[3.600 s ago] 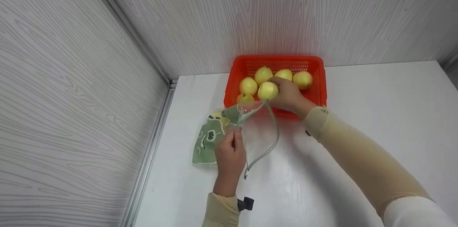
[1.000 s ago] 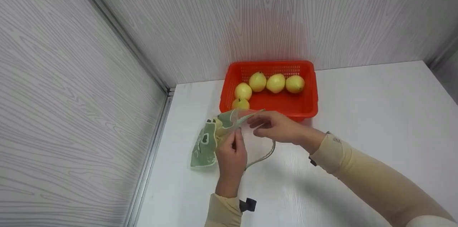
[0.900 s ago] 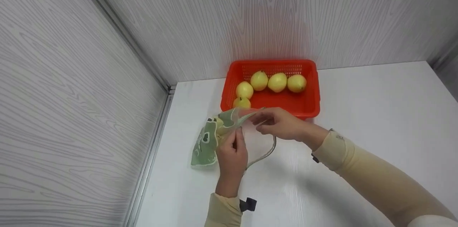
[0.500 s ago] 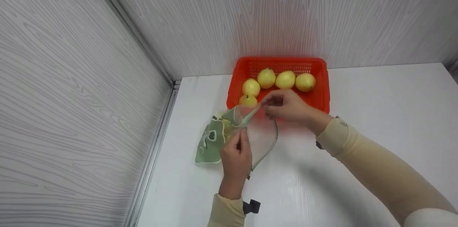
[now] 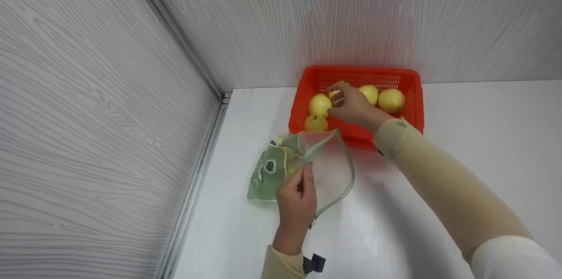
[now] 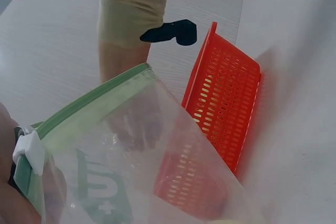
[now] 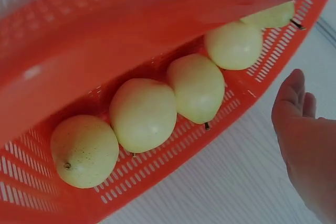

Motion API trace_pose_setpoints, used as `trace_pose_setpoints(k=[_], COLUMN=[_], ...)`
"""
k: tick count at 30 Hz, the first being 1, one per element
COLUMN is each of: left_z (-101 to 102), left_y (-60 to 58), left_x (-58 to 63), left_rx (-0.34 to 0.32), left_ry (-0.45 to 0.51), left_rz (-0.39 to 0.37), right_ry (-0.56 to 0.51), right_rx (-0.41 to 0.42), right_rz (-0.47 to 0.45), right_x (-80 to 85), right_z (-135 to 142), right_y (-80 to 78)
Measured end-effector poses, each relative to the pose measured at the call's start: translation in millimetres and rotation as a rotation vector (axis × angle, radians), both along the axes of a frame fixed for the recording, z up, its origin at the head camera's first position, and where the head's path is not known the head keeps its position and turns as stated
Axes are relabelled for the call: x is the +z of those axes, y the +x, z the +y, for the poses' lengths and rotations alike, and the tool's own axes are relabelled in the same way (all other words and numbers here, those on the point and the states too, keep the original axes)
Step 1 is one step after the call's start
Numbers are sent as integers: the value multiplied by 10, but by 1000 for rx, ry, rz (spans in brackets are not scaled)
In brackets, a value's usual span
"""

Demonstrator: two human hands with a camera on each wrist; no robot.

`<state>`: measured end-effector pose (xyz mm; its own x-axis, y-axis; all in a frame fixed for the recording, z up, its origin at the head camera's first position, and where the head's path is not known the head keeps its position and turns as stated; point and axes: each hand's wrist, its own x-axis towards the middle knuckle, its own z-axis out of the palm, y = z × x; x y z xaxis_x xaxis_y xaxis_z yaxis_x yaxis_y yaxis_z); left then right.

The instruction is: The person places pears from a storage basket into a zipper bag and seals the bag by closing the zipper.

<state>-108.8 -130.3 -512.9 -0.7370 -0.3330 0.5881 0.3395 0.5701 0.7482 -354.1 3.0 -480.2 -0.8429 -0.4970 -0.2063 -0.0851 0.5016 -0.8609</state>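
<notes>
My left hand (image 5: 297, 202) pinches the rim of a clear and green zip bag (image 5: 264, 182), which lies on its side with its mouth spread open. Pears show through the bag's film. A white slider (image 6: 31, 153) sits on the green zip strip beside the left fingers. Over the red basket (image 5: 416, 112), my right hand (image 5: 353, 105) hovers with loosely bent fingers, holding nothing. Several yellow pears lie there, among them a left one (image 5: 319, 105) and a right one (image 5: 390, 101). In the right wrist view the hand is apart from the pears (image 7: 143, 115).
The basket stands at the back of the white table (image 5: 483, 147), close to the grained back wall (image 5: 351, 19). A side wall (image 5: 96, 116) with a metal strip runs along the left. A black wrist mount (image 5: 314, 263) sits on the left sleeve.
Earlier the right hand held a pear at the bag's mouth; it was then empty at the rim. It has since moved up and back over the basket. The left hand keeps its pinch.
</notes>
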Motion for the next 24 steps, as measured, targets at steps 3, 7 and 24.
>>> trace_pose_setpoints(k=[3, 7, 24], left_z=[7, 18, -2], left_y=[83, 157, 308], left_x=[-3, 36, 42], left_rx=[6, -6, -54], left_ry=[-22, -35, 9], left_rz=[15, 19, -61], right_ry=[83, 229, 557], right_rx=[50, 125, 282], right_rz=[30, 128, 91], right_x=[-65, -158, -436], right_z=[-67, -141, -366], right_y=[-50, -127, -288])
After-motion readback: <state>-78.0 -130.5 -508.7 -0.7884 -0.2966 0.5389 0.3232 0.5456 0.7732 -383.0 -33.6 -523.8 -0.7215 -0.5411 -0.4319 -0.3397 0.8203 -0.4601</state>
